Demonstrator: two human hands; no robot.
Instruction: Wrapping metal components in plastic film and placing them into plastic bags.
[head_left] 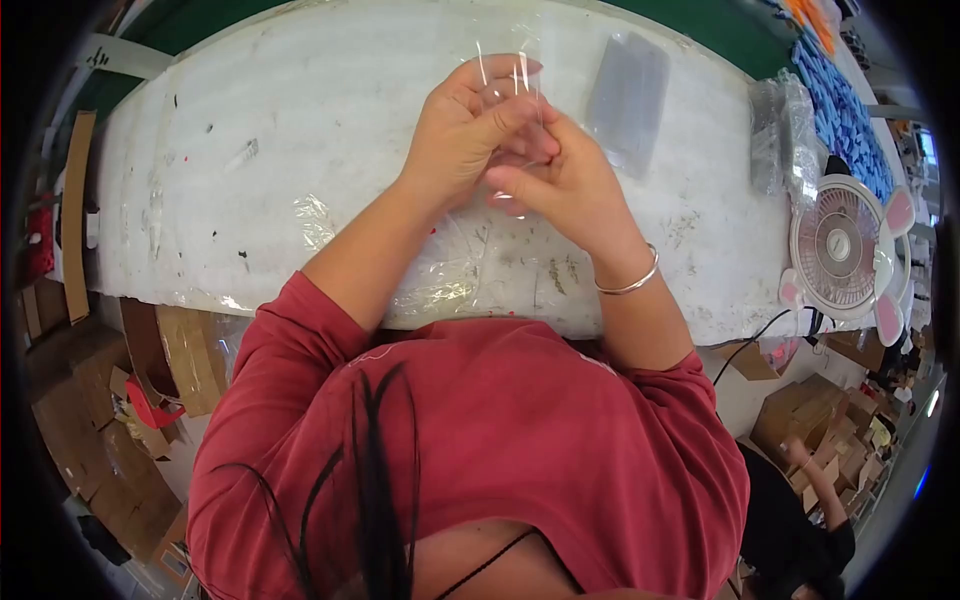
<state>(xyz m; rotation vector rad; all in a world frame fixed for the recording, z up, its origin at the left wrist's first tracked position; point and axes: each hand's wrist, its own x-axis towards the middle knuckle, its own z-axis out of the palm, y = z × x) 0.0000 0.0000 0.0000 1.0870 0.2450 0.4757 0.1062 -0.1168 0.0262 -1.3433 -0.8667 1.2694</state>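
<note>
Head view, step in hand: a small clear plastic bag (505,85) is being held up and worked at with both hands above the desk (330,130); it is judged that its mouth is being opened or its edge pinched, but this cannot be told for sure.
Head view, next move: a finer pinch on the thin film would be called for, since the film is slippery and almost invisible; the two layers would have to be kept apart without being crumpled.
Left hand (470,125): it is curled, fingers bent inward, and the clear plastic bag is grasped near its lower part between thumb and fingers.
Right hand (565,180): it is half closed, and its fingertips are pressed to the same bag just beside the left hand; the two hands are touching. A silver bangle (630,280) is worn on this wrist.
Place of the bag: it is held upright in the air between the fingers, its top edge standing above the left hand, over the middle of the desk.
Desk surface: it is covered with white foam sheet, marked with dark spots; crumpled clear film (440,285) is lying near the front edge.
Other things: a grey flat pack (628,100) lies just beyond the hands; a bundle of clear bags (785,135) is seen at the right, and a small pink-and-white fan (840,250) stands at the right end.
</note>
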